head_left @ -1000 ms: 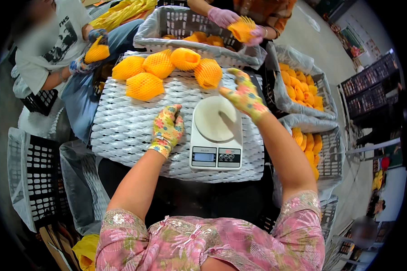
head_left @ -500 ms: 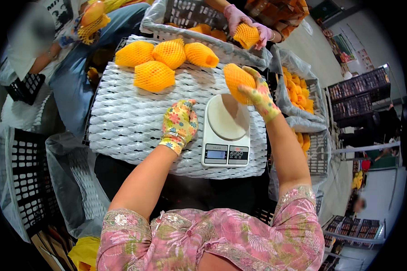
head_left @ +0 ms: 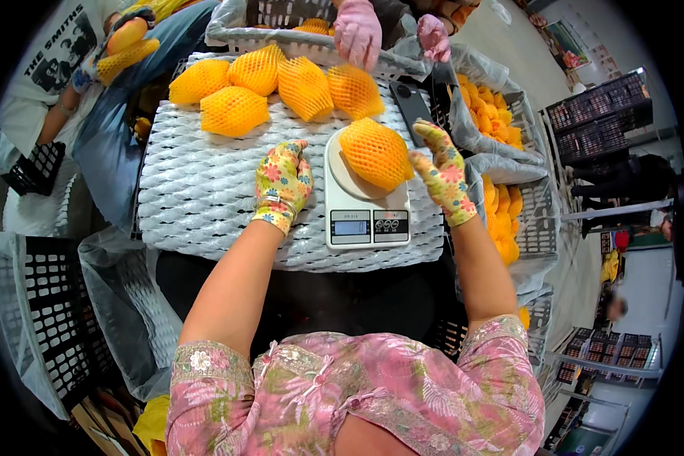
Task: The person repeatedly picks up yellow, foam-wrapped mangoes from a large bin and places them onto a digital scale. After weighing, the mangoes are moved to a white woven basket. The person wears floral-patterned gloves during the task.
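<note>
A mango in a yellow foam net (head_left: 375, 154) lies on the round plate of a white kitchen scale (head_left: 369, 237). My right hand (head_left: 442, 171), in a flowered glove, is just right of it, fingers apart and holding nothing. My left hand (head_left: 283, 182), gloved alike, rests on the foam-covered table left of the scale, its fingers curled together around nothing visible. Beyond the scale, several more netted mangoes (head_left: 234, 112) lie in a group. A co-worker's pink-gloved hand (head_left: 357, 34) hovers over the rightmost one.
White foam netting (head_left: 205, 190) covers the tabletop. A dark phone (head_left: 410, 108) lies behind the scale. Lined crates of netted mangoes (head_left: 501, 216) stand at the right, another crate (head_left: 281, 45) at the back. At left, a person's hand (head_left: 87, 72) holds a partly netted mango.
My right hand has let the mango go onto the scale and drawn slightly right. The co-worker's netted mango has joined the group on the table. The phone has come into sight.
</note>
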Available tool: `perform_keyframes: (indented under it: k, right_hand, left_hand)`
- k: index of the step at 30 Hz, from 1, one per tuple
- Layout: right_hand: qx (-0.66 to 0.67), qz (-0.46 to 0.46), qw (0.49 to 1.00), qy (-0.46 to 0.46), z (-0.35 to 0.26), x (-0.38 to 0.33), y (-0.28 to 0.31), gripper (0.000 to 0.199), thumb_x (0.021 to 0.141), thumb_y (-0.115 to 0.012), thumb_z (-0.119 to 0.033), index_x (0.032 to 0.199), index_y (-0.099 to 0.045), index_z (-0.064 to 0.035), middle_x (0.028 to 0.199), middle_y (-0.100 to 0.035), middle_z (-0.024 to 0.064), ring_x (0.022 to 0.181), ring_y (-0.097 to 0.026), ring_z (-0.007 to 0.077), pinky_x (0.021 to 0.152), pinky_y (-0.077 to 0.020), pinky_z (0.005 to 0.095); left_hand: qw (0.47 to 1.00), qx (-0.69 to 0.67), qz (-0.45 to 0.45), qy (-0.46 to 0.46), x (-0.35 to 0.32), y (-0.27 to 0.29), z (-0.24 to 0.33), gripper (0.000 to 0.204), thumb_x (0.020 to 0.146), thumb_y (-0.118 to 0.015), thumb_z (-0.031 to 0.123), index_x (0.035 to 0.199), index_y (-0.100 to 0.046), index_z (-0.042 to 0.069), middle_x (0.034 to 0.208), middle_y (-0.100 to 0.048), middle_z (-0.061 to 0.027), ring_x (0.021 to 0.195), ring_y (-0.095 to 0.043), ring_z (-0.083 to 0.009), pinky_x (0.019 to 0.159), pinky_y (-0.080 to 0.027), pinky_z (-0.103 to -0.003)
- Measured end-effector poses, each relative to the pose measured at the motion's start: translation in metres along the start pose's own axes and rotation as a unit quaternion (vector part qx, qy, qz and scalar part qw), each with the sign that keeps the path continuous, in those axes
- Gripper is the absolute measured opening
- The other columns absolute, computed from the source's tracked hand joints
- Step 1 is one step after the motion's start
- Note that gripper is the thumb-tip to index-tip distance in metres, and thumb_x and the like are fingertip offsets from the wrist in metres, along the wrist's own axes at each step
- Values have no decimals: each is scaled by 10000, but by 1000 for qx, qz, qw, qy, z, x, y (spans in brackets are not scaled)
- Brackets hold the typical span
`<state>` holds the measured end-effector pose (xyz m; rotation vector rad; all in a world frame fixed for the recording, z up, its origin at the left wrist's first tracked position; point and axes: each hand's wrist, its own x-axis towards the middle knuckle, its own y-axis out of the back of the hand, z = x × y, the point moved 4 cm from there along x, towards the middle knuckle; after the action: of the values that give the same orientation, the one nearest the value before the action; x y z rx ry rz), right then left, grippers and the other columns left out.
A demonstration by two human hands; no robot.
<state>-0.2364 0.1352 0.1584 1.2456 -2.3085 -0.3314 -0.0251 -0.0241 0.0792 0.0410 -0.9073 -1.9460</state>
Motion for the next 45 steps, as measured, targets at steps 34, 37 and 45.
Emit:
perform_keyframes:
  k: [34, 37, 45]
  right_hand:
    - [-467, -117, 875, 49, -67, 23, -56, 750, 704, -729, -461, 1311, -487, -93, 1320, -476, 216, 1213, -487, 358, 1003, -410, 405]
    - [-439, -228, 867, -63, -60, 24, -57, 673, 707, -701, -411, 1278, -517, -107, 1247, -528, 189, 1136, -546, 332, 950, -450, 407]
    - [-61, -62, 996, 3, 7, 2, 4, 871, 609, -792, -379, 1342, -429, -80, 1236, -526, 177, 1141, -546, 308, 993, -425, 381]
  left_hand:
    - [1000, 27, -15, -4, -1, -7, 0, 326, 797, -569, 74, 1119, -622, 79, 972, -623, -127, 956, -584, -312, 861, -465, -404]
    - [999, 40, -8, -36, 1, -7, 7, 329, 793, -544, 75, 1111, -620, 47, 950, -619, -149, 932, -585, -332, 856, -465, -408]
    - [997, 47, -5, -59, 4, -21, -10, 360, 809, -504, -10, 1155, -602, 6, 1053, -636, -170, 978, -619, -292, 881, -481, -385]
